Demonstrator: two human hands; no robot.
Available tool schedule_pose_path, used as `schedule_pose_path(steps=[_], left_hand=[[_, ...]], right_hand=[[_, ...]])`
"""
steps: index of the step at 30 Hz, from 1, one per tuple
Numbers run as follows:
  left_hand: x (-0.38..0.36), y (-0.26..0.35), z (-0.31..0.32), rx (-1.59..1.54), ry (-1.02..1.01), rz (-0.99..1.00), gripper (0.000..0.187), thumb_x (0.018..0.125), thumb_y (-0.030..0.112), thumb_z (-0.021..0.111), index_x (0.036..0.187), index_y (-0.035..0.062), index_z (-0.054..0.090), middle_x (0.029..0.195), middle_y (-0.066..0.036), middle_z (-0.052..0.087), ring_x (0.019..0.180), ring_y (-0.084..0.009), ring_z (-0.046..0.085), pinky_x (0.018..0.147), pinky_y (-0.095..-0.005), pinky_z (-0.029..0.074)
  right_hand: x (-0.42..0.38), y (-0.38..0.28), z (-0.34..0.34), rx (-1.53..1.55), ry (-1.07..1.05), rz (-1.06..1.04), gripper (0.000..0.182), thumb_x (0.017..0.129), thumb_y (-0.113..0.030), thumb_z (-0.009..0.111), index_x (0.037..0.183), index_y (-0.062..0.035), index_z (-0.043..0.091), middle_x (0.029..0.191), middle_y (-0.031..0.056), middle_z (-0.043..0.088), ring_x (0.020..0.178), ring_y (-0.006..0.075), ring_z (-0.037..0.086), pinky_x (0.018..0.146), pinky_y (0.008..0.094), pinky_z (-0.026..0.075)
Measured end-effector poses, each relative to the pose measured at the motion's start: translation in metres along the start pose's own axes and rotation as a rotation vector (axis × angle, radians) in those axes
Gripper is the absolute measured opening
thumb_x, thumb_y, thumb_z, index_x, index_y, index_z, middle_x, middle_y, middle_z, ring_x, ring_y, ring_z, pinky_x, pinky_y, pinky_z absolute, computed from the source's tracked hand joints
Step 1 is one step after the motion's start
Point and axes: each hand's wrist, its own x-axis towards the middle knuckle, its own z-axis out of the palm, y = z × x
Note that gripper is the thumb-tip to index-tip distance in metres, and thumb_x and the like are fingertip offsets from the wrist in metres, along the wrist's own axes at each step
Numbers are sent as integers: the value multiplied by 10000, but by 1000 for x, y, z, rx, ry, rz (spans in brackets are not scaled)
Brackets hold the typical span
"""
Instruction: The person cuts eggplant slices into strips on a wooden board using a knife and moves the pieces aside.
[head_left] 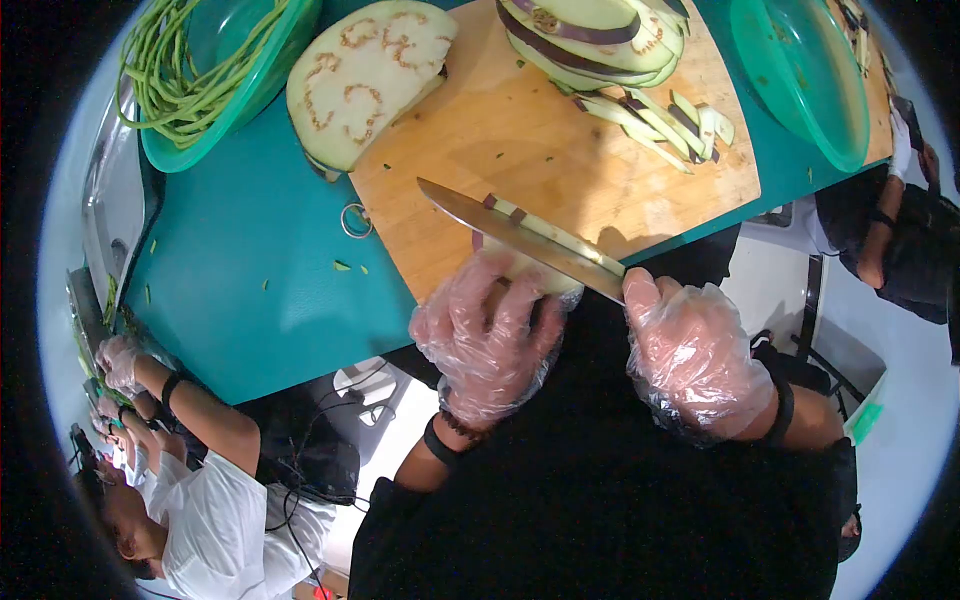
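My right hand (690,350), in a clear plastic glove, is closed round the handle of a knife (520,238). The blade points up and left over the near part of a wooden cutting board (450,150). Under my gloved left hand (495,335) lies an eggplant piece (530,270), pressed by bent fingers against the blade's near side. Along the far side of the blade lies a cut eggplant strip (570,238). More eggplant strips (665,125) and a stack of eggplant slices (600,55) rest at the board's far right.
Large eggplant slices (370,75) overlap the board's left edge. A green bowl (240,100) of long beans (185,100) stands at the far left, another green bowl (810,90) at the far right. A metal ring (356,221) lies beside the board. Other people work at both sides.
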Motion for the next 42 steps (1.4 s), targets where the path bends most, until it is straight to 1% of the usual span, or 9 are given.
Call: schedule_pose_path(steps=[8,11,14,23,26,31,34,35,42], left_hand=[[0,0,2,-15,4,-5,547,644,210,876,1143,233,654,1280,-23,631,1036,-259,630,827,-429,456],[0,0,3,-37,5,-23,539,647,224,874,1137,245,651,1265,-18,630,1049,-259,626,859,-431,436],[-1,3,0,3,-18,-45,538,646,224,872,1134,258,648,1248,-15,630,1069,-258,618,894,-430,406],[0,4,-1,36,-5,-29,539,673,208,888,1154,246,647,1240,-27,623,1118,-273,625,897,-436,412],[3,2,0,-53,38,4,547,679,181,901,1163,218,649,1235,-43,626,1111,-296,639,868,-442,449],[11,10,3,-62,85,-41,513,679,156,907,1134,185,670,1213,-66,642,1059,-314,663,817,-442,493],[11,11,2,-44,101,-43,485,678,157,906,1109,182,684,1194,-73,653,1032,-318,672,803,-439,503],[11,11,2,-36,102,-42,477,677,158,906,1102,181,689,1188,-75,656,1024,-319,675,798,-438,506],[3,3,5,-69,109,-21,464,675,132,897,1088,192,693,1187,-78,656,1052,-318,666,804,-437,499]], right_hand=[[-9,2,5,-222,43,-82,65,935,-169,597,903,-159,541,607,-30,460,515,110,532,455,301,392],[-8,1,0,-261,-59,-81,49,916,-144,602,941,-132,561,605,-17,520,516,142,589,474,313,453],[11,7,-11,292,-186,-8,198,874,-83,657,1039,-24,564,678,75,569,599,253,630,568,387,478],[18,17,-14,361,-245,38,213,890,-75,620,1080,15,584,673,145,671,612,339,711,606,458,587],[17,28,8,383,-36,40,220,1057,-198,566,1040,17,524,626,204,603,596,421,640,550,516,502],[14,27,-17,508,29,207,186,1060,-192,570,1048,-14,518,653,245,588,643,476,621,581,556,484],[3,24,-21,481,-41,67,181,1042,-179,597,1028,-18,517,664,239,601,655,467,636,586,552,486],[2,22,-22,293,-35,9,199,861,-97,653,1007,-14,545,619,136,613,572,350,661,569,463,531],[-4,25,-15,266,-111,-5,161,880,-99,622,1012,-33,556,640,126,636,560,310,664,567,427,521]])
